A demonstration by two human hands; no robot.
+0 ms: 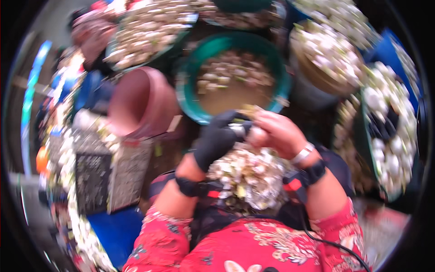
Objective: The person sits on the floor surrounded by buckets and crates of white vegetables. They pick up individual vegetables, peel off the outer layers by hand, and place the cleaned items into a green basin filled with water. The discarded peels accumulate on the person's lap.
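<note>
My left hand (pixel 217 139), in a black glove, is curled around a small pale shiny thing (pixel 237 128), too blurred to name. Bare apart from a band at the wrist, my right hand (pixel 280 132) holds a pinkish-white onion bulb (pixel 257 136) against the gloved fingers. Dry yellowish stalk ends (pixel 248 111) stick up between the two hands. Below them, a heap of onion skins and trimmings (pixel 251 173) lies in my lap. Just beyond my hands stands a green basin (pixel 200 114) with murky water and several pinkish bulbs (pixel 234 69) in it.
A pink bucket (pixel 159 102) lies tipped at left, near a grey crate (pixel 91 180). Tubs of bulbs (pixel 153 30) stand ahead. At right are a heaped bucket (pixel 316 88) and a tub of white onions (pixel 392 159) with a black glove (pixel 382 125). Another person (pixel 93 34) is at upper left.
</note>
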